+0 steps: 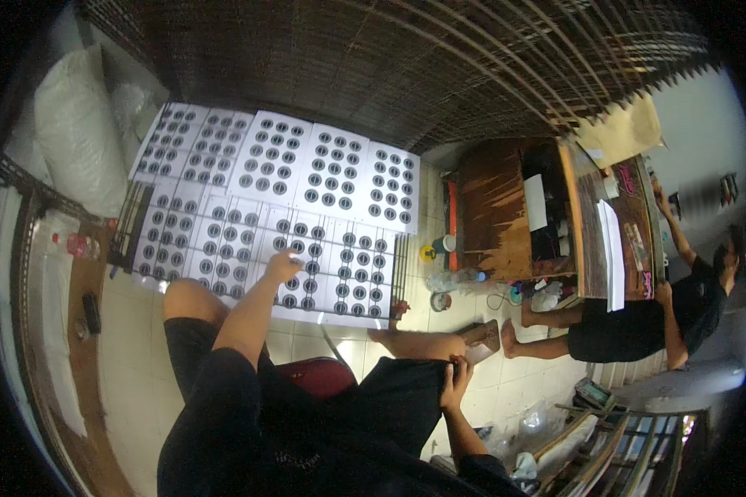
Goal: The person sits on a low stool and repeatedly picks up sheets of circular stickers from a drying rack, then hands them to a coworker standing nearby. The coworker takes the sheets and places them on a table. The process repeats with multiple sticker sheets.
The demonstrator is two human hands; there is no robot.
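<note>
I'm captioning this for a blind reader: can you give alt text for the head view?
A seated person's left hand presses on white sheets of round dark stickers spread over the tiled floor, while the right hand rests on their knee. Another person sits by a low wooden table.

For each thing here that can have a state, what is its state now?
Left hand: open, fingers resting on a printed sheet.
Right hand: resting on the right knee, holding nothing.
Printed sheets: laid flat on the floor in two rows, edges overlapping.
Red stool: upright, under the person.
White sack: full, leaning at the wall.
Other person: seated on the floor, arms raised to the wooden table.
</note>
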